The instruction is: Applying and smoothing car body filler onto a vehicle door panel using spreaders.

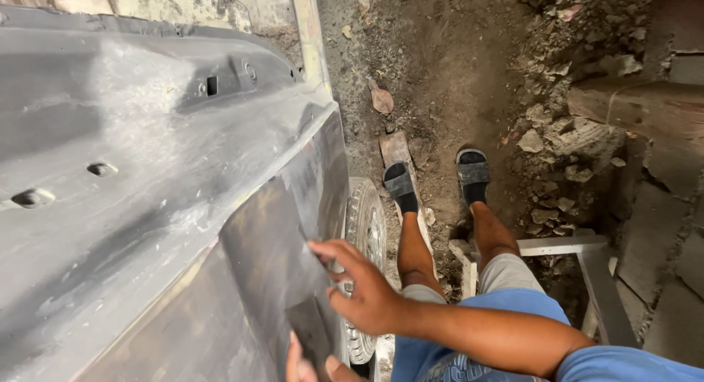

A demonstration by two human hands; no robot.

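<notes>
Pressing flat against the grey car body panel, the right hand spreads open over a dark sanding sheet; the left hand pinches its lower edge; thin, flexible, likely gritty, best held by its edges.

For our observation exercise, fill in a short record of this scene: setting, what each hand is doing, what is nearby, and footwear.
setting: dirt ground with rubble, beside a grey car panel
right hand: right hand spread flat on the panel, fingers open
left hand: left hand at the lower edge, pressing a dark sheet to the panel
nearby: wheel under the panel; white frame by the legs
footwear: black sandals
</notes>
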